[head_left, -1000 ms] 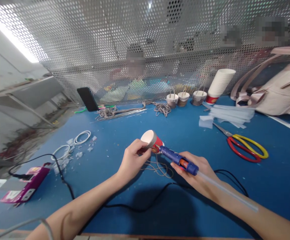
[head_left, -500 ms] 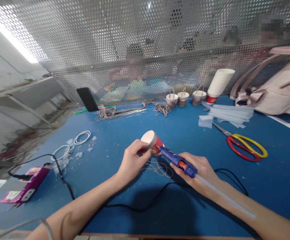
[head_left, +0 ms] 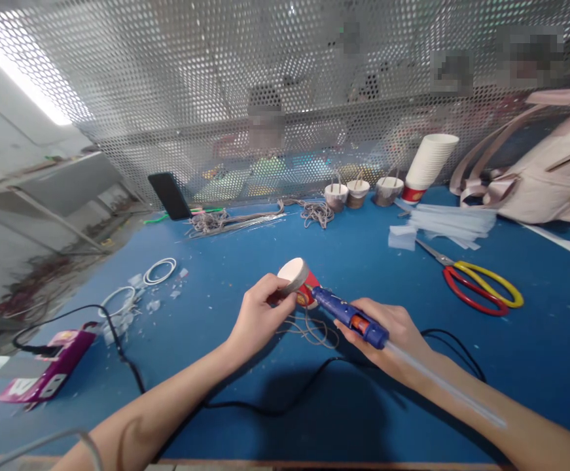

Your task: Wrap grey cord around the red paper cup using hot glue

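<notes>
My left hand (head_left: 266,310) is closed on a small red-and-white paper cup (head_left: 310,285), tipped on its side, with grey cord wound round the part near its white end. In my right hand (head_left: 387,330) is a blue hot glue gun (head_left: 346,314), its nozzle at the red side of the cup. Whether the nozzle touches the cup is too small to tell. A clear glue stick (head_left: 444,383) sticks out of the gun's back over my right forearm. Loose grey cord (head_left: 317,332) lies in loops on the blue table below the cup.
Yellow-and-red scissors (head_left: 483,288) and translucent strips (head_left: 454,222) lie at right. Cord-wrapped cups (head_left: 389,193), a stack of paper cups (head_left: 430,163) and a pink bag (head_left: 550,176) stand behind. A phone (head_left: 169,196), white rings (head_left: 160,271), a purple power strip (head_left: 52,366) and a black cable (head_left: 275,412) are also there.
The view has shifted very slightly. Both hands, the cup and the glue gun keep nearly the same pose.
</notes>
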### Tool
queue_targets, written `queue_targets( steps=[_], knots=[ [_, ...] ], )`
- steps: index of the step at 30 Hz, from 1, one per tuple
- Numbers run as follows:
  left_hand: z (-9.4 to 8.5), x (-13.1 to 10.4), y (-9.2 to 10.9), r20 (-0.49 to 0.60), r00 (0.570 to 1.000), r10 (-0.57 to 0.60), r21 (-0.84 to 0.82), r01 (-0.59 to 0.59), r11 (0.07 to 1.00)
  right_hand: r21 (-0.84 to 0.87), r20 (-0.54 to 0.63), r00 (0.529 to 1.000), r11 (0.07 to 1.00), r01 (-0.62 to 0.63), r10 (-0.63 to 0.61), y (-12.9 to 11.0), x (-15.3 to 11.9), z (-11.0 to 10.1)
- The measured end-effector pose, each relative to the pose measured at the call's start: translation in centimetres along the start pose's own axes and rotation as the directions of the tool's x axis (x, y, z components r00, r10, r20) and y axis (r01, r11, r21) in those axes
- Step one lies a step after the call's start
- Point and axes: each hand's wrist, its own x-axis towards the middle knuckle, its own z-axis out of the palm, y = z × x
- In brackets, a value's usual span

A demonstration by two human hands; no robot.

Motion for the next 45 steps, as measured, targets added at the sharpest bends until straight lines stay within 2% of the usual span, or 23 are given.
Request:
queue_targets(
  steps=[5,9,13,18,22,28,35,40,45],
  knots=[
    [0.0,0.1,0.1,0.009,1.0,0.005,-0.02,-0.005,1.0,-0.019,0.024,0.999,0.999,0.044,-0.043,-0.1,0.0,0.1],
    [-0.2,0.2,0.4,0.014,1.0,-0.021,-0.046,0.021,0.999,0.029,0.001,0.996,0.995,-0.095,0.095,0.1,0.1,-0.3],
    [-0.3,0.2,0.6,0.045,0.998,-0.043,-0.097,0.047,0.994,0.083,0.039,0.966,0.963,-0.257,0.255,-0.2,0.2,-0.7],
    [-0.3,0.3,0.4,0.066,0.996,-0.058,-0.138,0.067,0.988,0.121,0.092,0.943,0.937,-0.328,0.318,-0.7,0.7,-1.3],
    [-0.4,0.3,0.2,0.081,0.994,-0.071,-0.166,0.084,0.983,0.125,0.085,0.914,0.905,-0.406,0.398,-0.6,1.1,-1.6],
    [-0.6,0.4,0.3,0.102,0.99,-0.1,-0.19,0.118,0.975,0.179,0.162,0.893,0.878,-0.444,0.419,-0.8,1.3,-2.0],
    [-0.7,0.6,0.0,0.133,0.986,-0.1,-0.241,0.13,0.962,0.156,0.162,0.856,0.844,-0.513,0.491,-0.5,1.8,-2.3],
    [-0.7,0.6,0.1,0.139,0.986,-0.093,-0.257,0.127,0.958,0.155,0.175,0.868,0.857,-0.491,0.465,-0.5,1.7,-2.3],
    [-0.7,0.6,0.0,0.142,0.986,-0.091,-0.283,0.129,0.95,0.148,0.152,0.862,0.852,-0.503,0.483,0.5,1.4,-2.2]
  ],
)
